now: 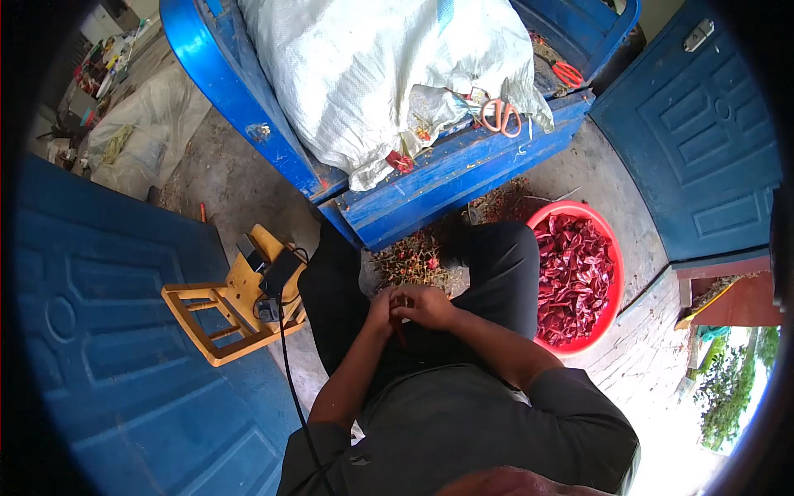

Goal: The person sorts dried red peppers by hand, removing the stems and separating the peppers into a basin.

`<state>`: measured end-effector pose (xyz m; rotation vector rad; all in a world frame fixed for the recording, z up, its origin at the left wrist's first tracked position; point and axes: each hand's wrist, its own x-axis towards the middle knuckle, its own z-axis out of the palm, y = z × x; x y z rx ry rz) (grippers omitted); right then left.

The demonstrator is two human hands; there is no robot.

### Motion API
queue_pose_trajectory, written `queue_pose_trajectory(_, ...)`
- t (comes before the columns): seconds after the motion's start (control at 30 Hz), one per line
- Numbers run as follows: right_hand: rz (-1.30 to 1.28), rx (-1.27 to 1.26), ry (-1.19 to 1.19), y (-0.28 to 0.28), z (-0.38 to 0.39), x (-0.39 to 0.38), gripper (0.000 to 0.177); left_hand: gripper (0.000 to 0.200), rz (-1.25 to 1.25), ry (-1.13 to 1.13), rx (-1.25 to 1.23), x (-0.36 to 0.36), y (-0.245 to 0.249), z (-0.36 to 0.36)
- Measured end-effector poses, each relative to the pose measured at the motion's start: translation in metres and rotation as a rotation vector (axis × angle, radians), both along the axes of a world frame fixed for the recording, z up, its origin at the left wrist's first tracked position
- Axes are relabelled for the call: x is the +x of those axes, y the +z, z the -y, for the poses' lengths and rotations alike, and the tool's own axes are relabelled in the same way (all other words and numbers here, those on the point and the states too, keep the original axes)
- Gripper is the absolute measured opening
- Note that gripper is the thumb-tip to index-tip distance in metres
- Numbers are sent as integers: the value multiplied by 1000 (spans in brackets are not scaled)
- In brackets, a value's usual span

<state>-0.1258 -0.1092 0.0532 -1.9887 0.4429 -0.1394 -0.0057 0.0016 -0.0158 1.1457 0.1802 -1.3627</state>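
Note:
My left hand (381,311) and my right hand (427,307) meet above my lap, fingers curled in and touching. A narrow dark red piece, which looks like a dried chili pepper (399,332), hangs below the fingers between them. Its upper part is hidden, and the exact grip of each hand is hard to make out. To my right stands a red tub (617,285) filled with shiny dark red dried chilies (571,277). Below my hands, a pile of stems and red bits (413,260) lies on the floor between my legs.
Ahead is a blue cart bed (463,202) carrying a large white woven sack (347,74). Pink-handled scissors (500,118) and red-handled scissors (567,74) lie on the cart. A wooden chair (219,322) with black devices and a cable is at left. Blue doors (107,331) flank the space.

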Motion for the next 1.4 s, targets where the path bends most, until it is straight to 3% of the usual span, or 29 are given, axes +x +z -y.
queue_pose_trajectory(0.1,-100,-89,-132,1,-4,4,29,29,-42,-2,47,-3,1,5)
queue_pose_trajectory(0.17,-131,-124,-358,-6,-3,6,29,29,-18,-19,50,-3,-10,10)
queue_pose_trajectory(0.4,-235,-130,-573,-40,-1,2,29,30,-31,-232,44,0,-46,7)
queue_pose_trajectory(0.47,-313,152,-435,-56,10,0,31,28,-6,-281,49,-1,-33,8)
queue_pose_trajectory(0.5,-313,149,-431,-55,16,-3,31,24,7,-227,58,-4,-5,11)
queue_pose_trajectory(0.57,-249,964,-412,-48,25,-11,37,21,22,-163,72,-6,18,11)
queue_pose_trajectory(0.6,-205,1071,-371,-35,27,-13,44,20,45,-178,21,-5,20,9)
queue_pose_trajectory(0.8,-108,1265,-342,-32,28,-11,44,18,-12,-114,-59,1,20,7)
queue_pose_trajectory(0.93,-168,1030,-433,-35,21,-3,32,20,-42,-126,-61,1,12,6)
queue_pose_trajectory(1.0,-93,755,-549,-34,18,2,21,20,-47,-116,-46,1,9,10)
queue_pose_trajectory(1.03,-96,759,-551,-33,17,5,21,21,-54,-107,-36,1,9,12)
queue_pose_trajectory(1.1,175,278,-570,-29,19,11,23,22,-64,-113,-53,4,9,15)
queue_pose_trajectory(1.2,169,178,-561,-24,22,13,22,22,-73,-131,-43,5,10,21)
queue_pose_trajectory(1.3,-69,305,-576,-42,22,6,25,19,-77,-168,-7,0,13,22)
queue_pose_trajectory(1.4,-115,350,-647,-49,26,8,25,17,-78,-198,1,-3,12,24)
